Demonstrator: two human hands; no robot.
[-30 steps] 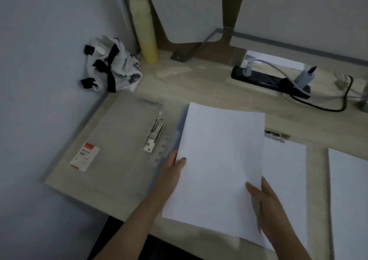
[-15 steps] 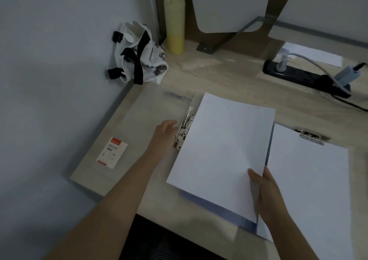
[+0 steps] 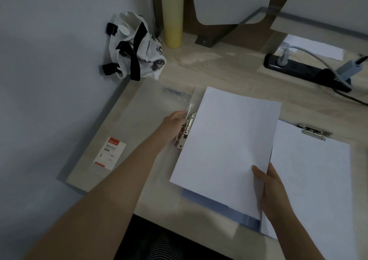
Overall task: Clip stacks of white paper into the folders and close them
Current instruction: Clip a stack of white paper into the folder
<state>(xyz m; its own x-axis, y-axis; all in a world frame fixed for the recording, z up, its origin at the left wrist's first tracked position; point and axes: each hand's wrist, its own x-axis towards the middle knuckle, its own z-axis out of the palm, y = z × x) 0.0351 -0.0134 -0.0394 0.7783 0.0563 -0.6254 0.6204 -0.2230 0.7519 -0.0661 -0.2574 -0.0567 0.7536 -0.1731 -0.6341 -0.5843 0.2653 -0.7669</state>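
Here the left hand (image 3: 175, 124) curls its fingers round the metal clip (image 3: 186, 127) of the open clear folder (image 3: 139, 132), at 9 o'clock from the stack of white paper (image 3: 225, 140). The stack is tilted over the folder's right half, with its left edge just beside the clip. The right hand (image 3: 272, 192) pinches its edge at 5 o'clock, thumb on top. At 3 o'clock lies a second paper stack (image 3: 310, 180).

paper (image 3: 225, 140): white
folder (image 3: 247, 221): clear, blue edge
clip (image 3: 188, 124): silver
desk (image 3: 219, 66): pale wood grain
bag (image 3: 139, 46): white, black straps, black print
bottle (image 3: 172, 20): yellow
label (image 3: 110, 153): white, red bands
power strip (image 3: 298, 69): black
garment (image 3: 159, 247): black-and-white stripes
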